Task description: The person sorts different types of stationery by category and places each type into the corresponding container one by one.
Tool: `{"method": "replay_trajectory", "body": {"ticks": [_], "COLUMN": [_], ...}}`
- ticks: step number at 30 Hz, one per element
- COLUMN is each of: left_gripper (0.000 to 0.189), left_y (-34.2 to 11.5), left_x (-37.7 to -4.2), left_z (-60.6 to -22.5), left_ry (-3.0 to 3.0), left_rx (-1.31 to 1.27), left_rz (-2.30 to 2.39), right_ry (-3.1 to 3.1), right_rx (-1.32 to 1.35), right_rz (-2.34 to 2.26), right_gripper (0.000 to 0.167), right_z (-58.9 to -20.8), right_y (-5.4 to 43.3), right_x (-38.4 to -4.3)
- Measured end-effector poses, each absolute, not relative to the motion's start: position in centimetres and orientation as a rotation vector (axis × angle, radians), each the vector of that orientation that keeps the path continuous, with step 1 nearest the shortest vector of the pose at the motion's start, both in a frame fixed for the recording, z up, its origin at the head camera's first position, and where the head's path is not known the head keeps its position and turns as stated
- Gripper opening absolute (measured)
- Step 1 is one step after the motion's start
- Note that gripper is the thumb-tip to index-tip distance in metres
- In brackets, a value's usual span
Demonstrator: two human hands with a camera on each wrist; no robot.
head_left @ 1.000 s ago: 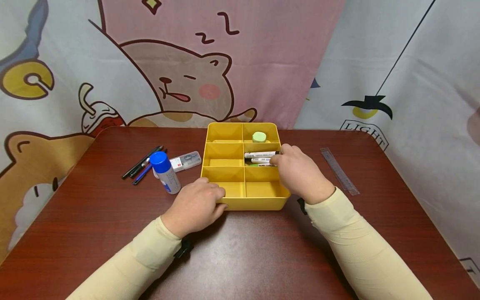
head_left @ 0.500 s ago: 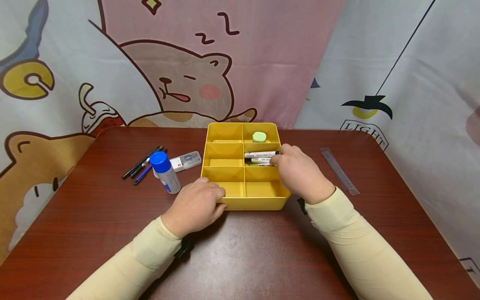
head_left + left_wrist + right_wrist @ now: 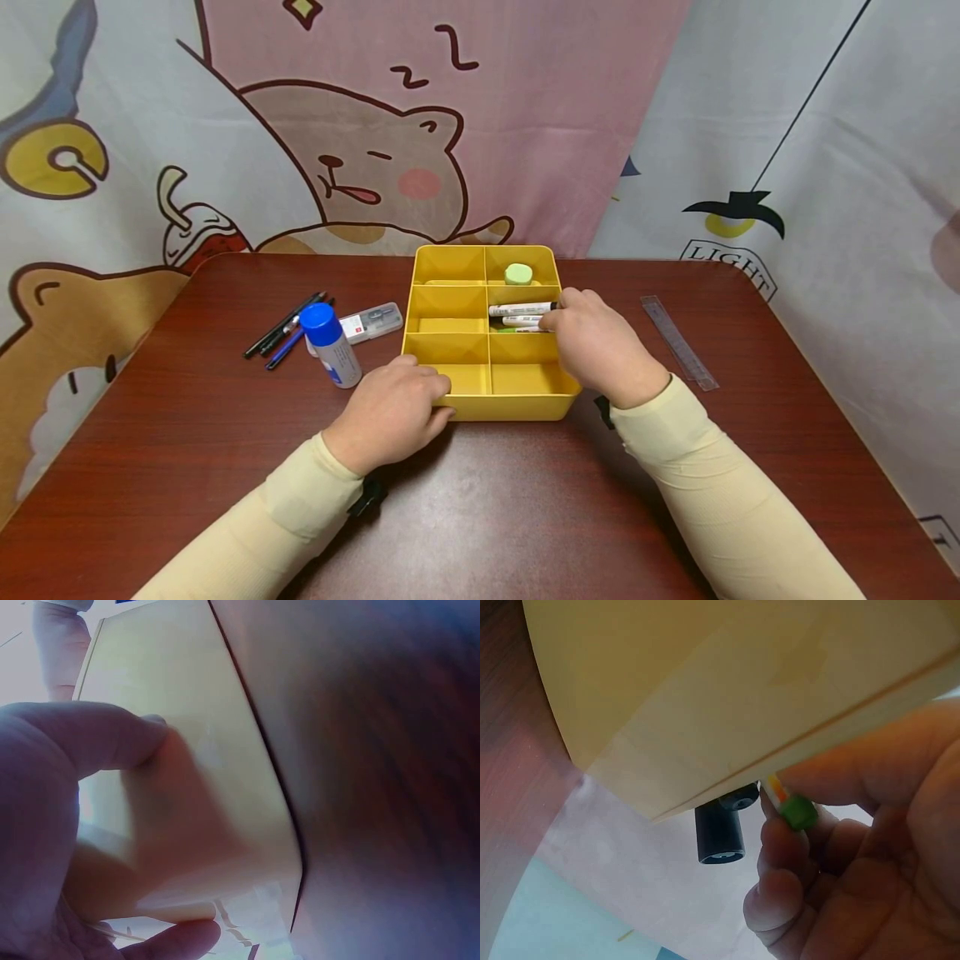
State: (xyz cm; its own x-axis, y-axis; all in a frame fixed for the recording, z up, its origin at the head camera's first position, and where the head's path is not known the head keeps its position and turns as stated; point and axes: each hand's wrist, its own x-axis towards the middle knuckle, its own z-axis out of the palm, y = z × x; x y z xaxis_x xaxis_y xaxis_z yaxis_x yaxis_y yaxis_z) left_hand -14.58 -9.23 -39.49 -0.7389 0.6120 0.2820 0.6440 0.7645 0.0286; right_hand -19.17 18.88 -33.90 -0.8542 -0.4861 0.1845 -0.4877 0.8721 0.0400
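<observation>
A yellow six-compartment box (image 3: 510,408) stands mid-table. My left hand (image 3: 393,412) grips its front left corner; in the left wrist view the thumb (image 3: 112,739) presses the outer wall, the fingers bent round the corner. At the right wall, my right hand (image 3: 600,346) reaches into the middle right compartment. The right wrist view shows it pinching a marker by its green cap (image 3: 799,813) between thumb and fingers. Beside that lie white markers (image 3: 520,309) with black caps (image 3: 720,834). A pale green block (image 3: 518,273) sits in the back right compartment.
Left of the box stand a white bottle with a blue cap (image 3: 341,362), a clear-ended case (image 3: 375,322) behind it, and several pens (image 3: 279,327). A transparent ruler (image 3: 678,342) lies on the dark red table (image 3: 495,517) to the right.
</observation>
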Motion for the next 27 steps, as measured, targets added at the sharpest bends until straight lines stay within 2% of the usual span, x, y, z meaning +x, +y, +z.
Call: {"method": "replay_trajectory", "body": {"ticks": [27], "left_gripper": [0.03], "left_y": [-9.21], "left_x": [-14.56], "left_z": [-39.51], "left_ry": [-2.719], "left_rx": [-0.972], "left_rz": [-0.178], "right_ry": [-2.908], "right_rx": [0.655], "right_rz": [0.146], "right_gripper": [0.035], "right_z": [-33.99], "right_y": [18.79], "right_x": [-18.95]}}
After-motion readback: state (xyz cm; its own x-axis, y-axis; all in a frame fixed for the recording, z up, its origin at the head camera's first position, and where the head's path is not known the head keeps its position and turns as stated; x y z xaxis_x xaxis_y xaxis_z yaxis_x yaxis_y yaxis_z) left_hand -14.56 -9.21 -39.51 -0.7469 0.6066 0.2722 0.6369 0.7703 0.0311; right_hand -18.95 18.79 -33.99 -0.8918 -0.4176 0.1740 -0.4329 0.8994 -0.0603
